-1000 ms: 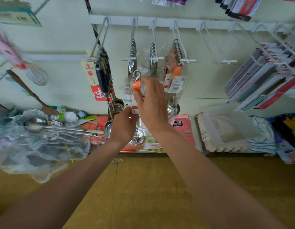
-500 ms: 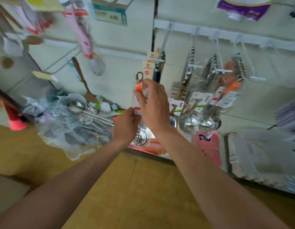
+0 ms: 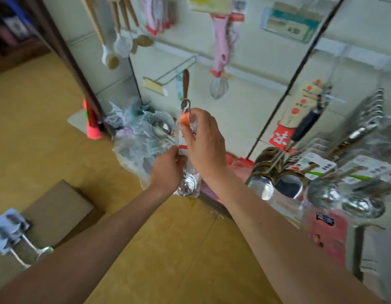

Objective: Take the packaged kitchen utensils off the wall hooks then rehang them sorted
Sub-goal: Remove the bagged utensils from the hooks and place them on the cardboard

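I hold one packaged utensil [image 3: 185, 119] upright in front of the wall: orange handle end, metal hanging ring on top, shiny steel bowl [image 3: 188, 184] at the bottom, all in a clear bag. My right hand [image 3: 205, 142] grips the upper handle just below the orange part. My left hand [image 3: 167, 168] pinches the package lower down, by its red and white label. An empty wire hook [image 3: 179, 68] juts from the wall above and left of the ring. Several packaged ladles [image 3: 334, 172] hang on hooks at the right.
A heap of bagged utensils [image 3: 144, 137] lies on the floor against the wall. A pink whisk [image 3: 220, 62] and wooden spoons [image 3: 122, 34] hang higher up. A cardboard box [image 3: 56, 211] sits lower left, a pink and red item [image 3: 92, 126] stands by the dark post, and pink packages [image 3: 328, 235] lie lower right.
The view has swung left, so the rack of hanging ladles slid to the right. Both hands keep the same hold on the orange-handled package, now in front of the whisk section.
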The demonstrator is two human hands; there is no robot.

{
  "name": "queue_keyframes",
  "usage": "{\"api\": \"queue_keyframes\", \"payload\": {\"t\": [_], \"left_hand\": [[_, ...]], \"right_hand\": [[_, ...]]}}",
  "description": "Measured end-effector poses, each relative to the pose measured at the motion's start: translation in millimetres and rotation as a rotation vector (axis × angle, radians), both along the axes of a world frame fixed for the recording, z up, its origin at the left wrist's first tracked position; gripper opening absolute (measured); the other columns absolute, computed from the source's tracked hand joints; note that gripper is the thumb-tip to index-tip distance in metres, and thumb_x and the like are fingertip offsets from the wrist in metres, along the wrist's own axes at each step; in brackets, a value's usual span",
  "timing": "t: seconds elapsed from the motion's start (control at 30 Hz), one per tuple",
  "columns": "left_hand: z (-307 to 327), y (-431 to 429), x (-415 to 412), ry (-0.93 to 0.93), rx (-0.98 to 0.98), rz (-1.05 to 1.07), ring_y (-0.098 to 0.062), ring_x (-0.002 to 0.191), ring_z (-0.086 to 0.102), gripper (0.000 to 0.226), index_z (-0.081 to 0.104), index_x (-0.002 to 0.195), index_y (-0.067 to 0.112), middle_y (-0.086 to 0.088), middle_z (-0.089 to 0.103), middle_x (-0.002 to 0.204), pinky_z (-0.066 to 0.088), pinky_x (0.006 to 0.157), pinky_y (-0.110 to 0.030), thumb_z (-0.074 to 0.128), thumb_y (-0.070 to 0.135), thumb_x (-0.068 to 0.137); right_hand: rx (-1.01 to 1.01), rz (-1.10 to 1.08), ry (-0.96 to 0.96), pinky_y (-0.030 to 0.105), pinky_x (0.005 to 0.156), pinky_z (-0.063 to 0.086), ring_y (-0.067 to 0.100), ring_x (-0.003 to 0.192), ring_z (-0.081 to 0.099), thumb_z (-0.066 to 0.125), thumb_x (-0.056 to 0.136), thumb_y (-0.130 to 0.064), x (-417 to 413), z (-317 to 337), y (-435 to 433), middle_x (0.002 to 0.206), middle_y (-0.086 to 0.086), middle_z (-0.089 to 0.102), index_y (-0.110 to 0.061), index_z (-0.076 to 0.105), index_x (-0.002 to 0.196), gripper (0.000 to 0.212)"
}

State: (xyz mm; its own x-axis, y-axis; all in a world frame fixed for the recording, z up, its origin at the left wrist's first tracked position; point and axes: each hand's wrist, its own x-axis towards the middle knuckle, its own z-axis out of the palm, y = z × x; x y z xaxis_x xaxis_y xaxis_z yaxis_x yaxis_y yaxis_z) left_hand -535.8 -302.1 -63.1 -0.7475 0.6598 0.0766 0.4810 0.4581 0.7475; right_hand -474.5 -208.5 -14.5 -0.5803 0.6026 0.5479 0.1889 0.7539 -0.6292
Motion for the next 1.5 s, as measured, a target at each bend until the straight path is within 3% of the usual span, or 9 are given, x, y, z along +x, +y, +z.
{"api": "queue_keyframes", "payload": {"t": [0.1, 0.23, 0.43, 0.63, 0.73, 1.0, 1.5], "left_hand": [[-3.9, -28.7, -30.7, -0.017, 0.01, 0.055, -0.02, 0.075, 0.065, 0.007, 0.064, 0.099, 0.016, 0.0, 0.07, 0.083, 0.053, 0.069, -0.042, 0.058, 0.016, 0.096], [-2.3, -70.8, -72.2, -0.004, -0.01, 0.121, -0.013, 0.069, 0.061, 0.009, 0.062, 0.1, 0.019, 0.005, 0.067, 0.082, 0.042, 0.056, -0.026, 0.056, 0.013, 0.096], [0.9, -145.9, -140.6, 0.0, -0.05, 0.239, -0.023, 0.075, 0.064, 0.009, 0.062, 0.102, 0.016, -0.001, 0.071, 0.086, 0.043, 0.062, -0.032, 0.056, 0.014, 0.095], [3.9, -226.7, -200.3, -0.008, -0.053, 0.361, -0.021, 0.074, 0.067, 0.011, 0.061, 0.103, 0.018, 0.001, 0.072, 0.085, 0.053, 0.065, -0.038, 0.055, 0.013, 0.095], [1.3, -261.0, -221.8, -0.004, -0.069, 0.406, -0.021, 0.071, 0.064, 0.011, 0.057, 0.095, 0.023, 0.003, 0.069, 0.081, 0.049, 0.061, -0.035, 0.055, 0.012, 0.094], [-17.4, -347.9, -252.5, -0.044, -0.072, 0.539, -0.022, 0.067, 0.063, 0.009, 0.06, 0.101, 0.014, -0.001, 0.069, 0.078, 0.049, 0.059, -0.037, 0.054, 0.011, 0.095], [-28.5, -461.1, -297.6, -0.157, -0.085, 0.703, -0.023, 0.068, 0.063, 0.007, 0.056, 0.095, 0.017, -0.001, 0.067, 0.077, 0.048, 0.058, -0.04, 0.053, 0.01, 0.096]], "right_hand": [[0.016, 0.063, -0.018, 0.035, 0.079, 0.049, 0.024, 0.105, 0.058, 0.062, 0.096, -0.032, -35.6, -2.5, -22.4, 0.112, 0.003, 0.065, -0.01, 0.058, 0.12, 0.032], [0.063, 0.12, 0.004, 0.032, 0.081, 0.048, 0.024, 0.1, 0.061, 0.065, 0.096, -0.028, -87.6, -4.9, -61.1, 0.108, 0.005, 0.066, -0.006, 0.059, 0.117, 0.032], [0.076, 0.238, 0.053, 0.029, 0.08, 0.049, 0.019, 0.097, 0.061, 0.065, 0.095, -0.027, -165.1, -0.3, -130.1, 0.106, 0.004, 0.066, -0.005, 0.059, 0.115, 0.03], [0.064, 0.367, 0.056, 0.031, 0.078, 0.05, 0.022, 0.097, 0.062, 0.058, 0.095, -0.035, -232.9, 3.6, -206.5, 0.106, 0.004, 0.066, -0.007, 0.059, 0.115, 0.034], [0.058, 0.41, 0.061, 0.026, 0.077, 0.046, 0.021, 0.096, 0.061, 0.064, 0.095, -0.03, -261.2, 0.0, -239.3, 0.105, 0.004, 0.066, -0.005, 0.06, 0.114, 0.032], [0.087, 0.564, 0.043, 0.037, 0.081, 0.054, 0.024, 0.1, 0.062, 0.062, 0.096, -0.028, -310.3, -20.3, -324.8, 0.109, 0.006, 0.066, -0.004, 0.059, 0.116, 0.031], [0.092, 0.702, -0.042, 0.032, 0.079, 0.048, 0.023, 0.099, 0.062, 0.065, 0.096, -0.023, -377.3, -32.9, -440.6, 0.111, 0.004, 0.067, -0.007, 0.06, 0.119, 0.029]]}}
